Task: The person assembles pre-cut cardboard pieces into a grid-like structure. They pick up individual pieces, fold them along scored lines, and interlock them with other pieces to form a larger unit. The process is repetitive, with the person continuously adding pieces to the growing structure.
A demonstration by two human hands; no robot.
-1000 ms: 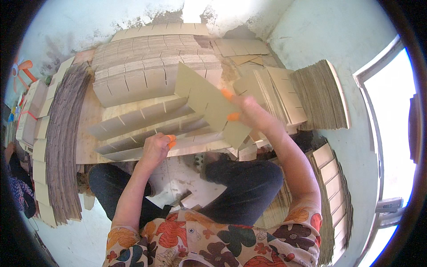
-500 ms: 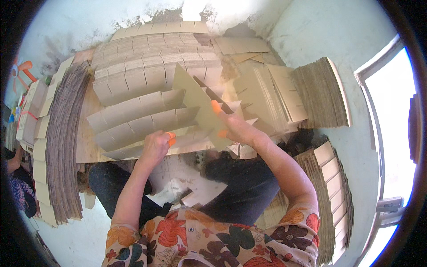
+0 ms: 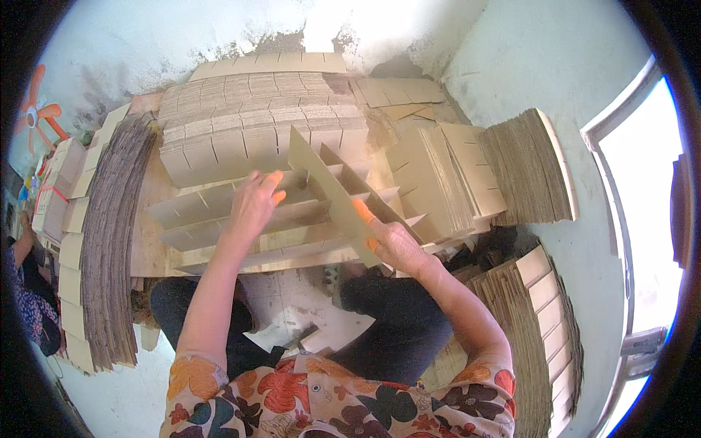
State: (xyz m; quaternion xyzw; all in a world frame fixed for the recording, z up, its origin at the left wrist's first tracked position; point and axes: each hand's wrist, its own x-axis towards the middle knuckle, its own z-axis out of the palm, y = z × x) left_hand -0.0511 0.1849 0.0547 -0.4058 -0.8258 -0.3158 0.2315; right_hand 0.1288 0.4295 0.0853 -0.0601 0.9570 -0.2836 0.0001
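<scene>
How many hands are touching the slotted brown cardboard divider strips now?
2. The left hand presses the long strips at centre; the right hand grips the near end of the upright brown cardboard cross strip with its fingers. Another person at the left edge touches none.

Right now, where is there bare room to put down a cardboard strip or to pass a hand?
A bare patch of the wooden board lies between the tall left stack and the slotted strips. Some floor shows between the knees. Elsewhere it is crowded: the left hand rests on the strips, the right hand holds a strip, and stacks fill the right.
</scene>
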